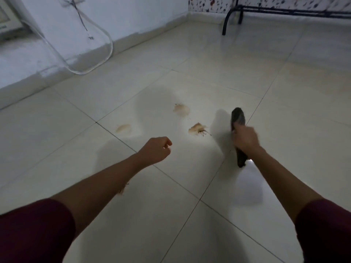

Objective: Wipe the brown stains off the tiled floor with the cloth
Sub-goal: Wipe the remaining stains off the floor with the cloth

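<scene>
Three brown stains mark the pale tiled floor (190, 186): one at the left (123, 128), one further back (181, 109) and one at the right (197, 128) with dark specks beside it. A small brown smear (122, 190) shows by my left forearm. My right hand (246, 138) grips a dark cloth (237, 117) bunched into a long roll, held above the floor just right of the right stain; its lower end (241, 159) sticks out under my wrist. My left hand (156, 149) hovers with curled fingers and holds nothing, in front of the stains.
A white wall with a skirting runs along the left and back. A clear hose (98, 54) loops down the wall from a white appliance (7, 18) at the top left. A black metal frame leg (228, 21) stands at the back right.
</scene>
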